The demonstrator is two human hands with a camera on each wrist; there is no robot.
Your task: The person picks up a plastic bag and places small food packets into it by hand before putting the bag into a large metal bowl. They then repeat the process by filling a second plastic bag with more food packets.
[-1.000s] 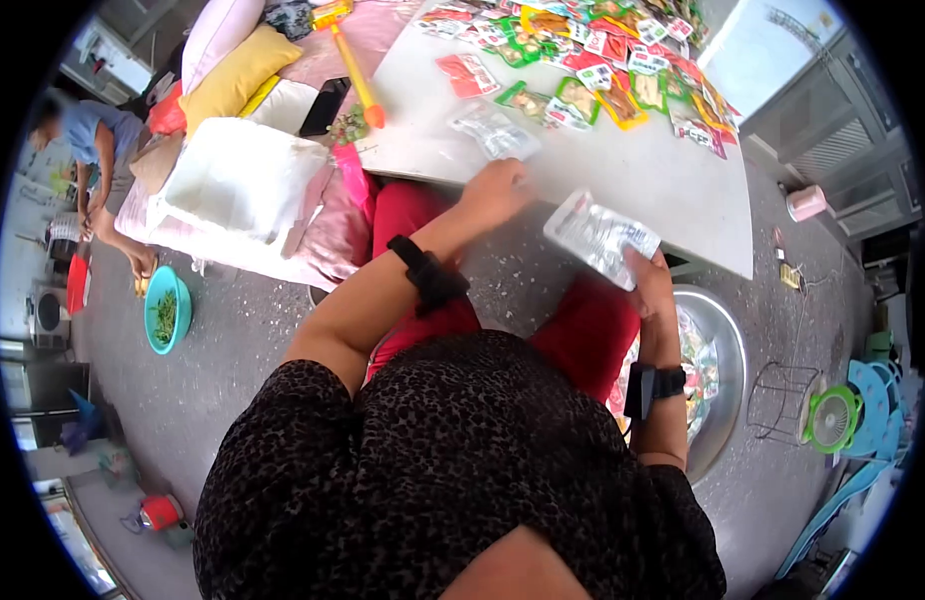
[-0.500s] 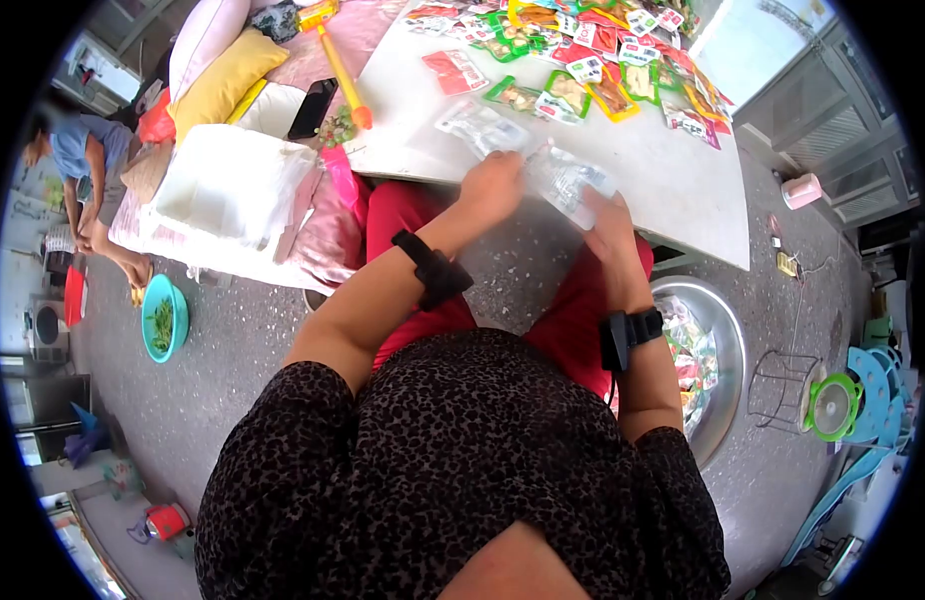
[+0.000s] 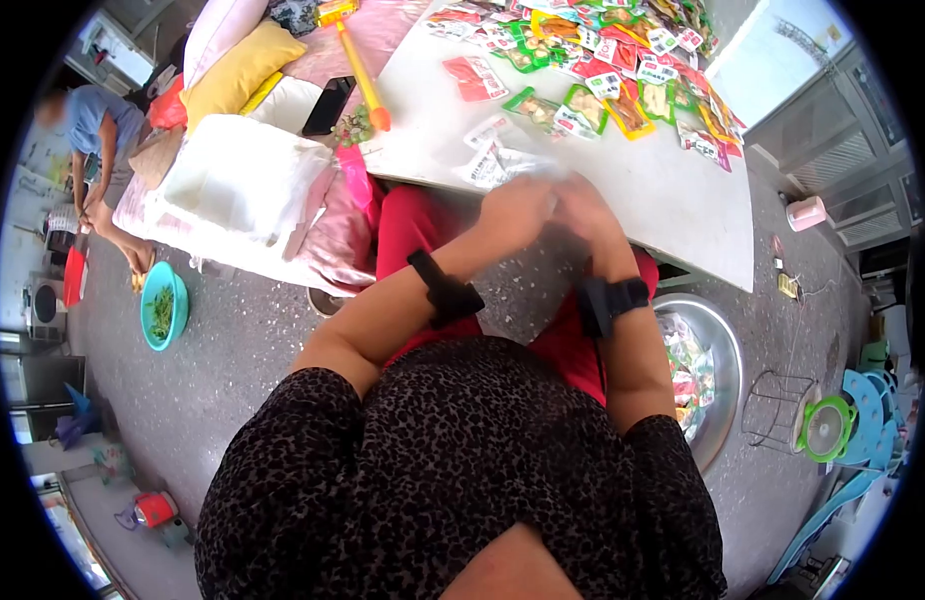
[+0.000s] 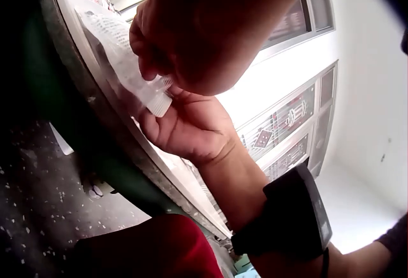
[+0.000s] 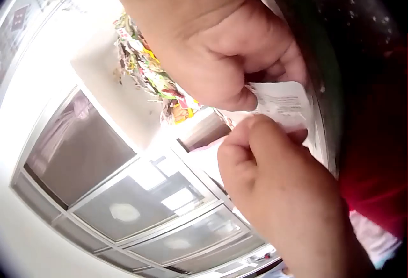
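My left hand [image 3: 518, 212] and my right hand [image 3: 587, 208] meet at the near edge of the white table [image 3: 673, 205]. Between them is a clear plastic pouch [image 4: 118, 39] printed with small text. In the left wrist view, the fingers of both hands pinch its ribbed end. The right wrist view shows the thumbs and fingertips close together on the pouch's pale printed side [image 5: 284, 103]. Just beyond the hands, a clear packet [image 3: 495, 132] lies flat on the table, partly overlapped by the held pouch. Both hands are blurred in the head view.
Many colourful snack packets [image 3: 623, 60] are heaped at the table's far side. A metal basin [image 3: 728, 400] of packets stands right of my legs. To the left are a white foam box [image 3: 233, 185], a phone [image 3: 330, 106] and a yellow toy hammer [image 3: 361, 75]. Another person [image 3: 103, 135] sits far left.
My right hand has brought its clear pouch leftward and up from beside the basin to my left hand. Both hands now hold it, over the table's edge.
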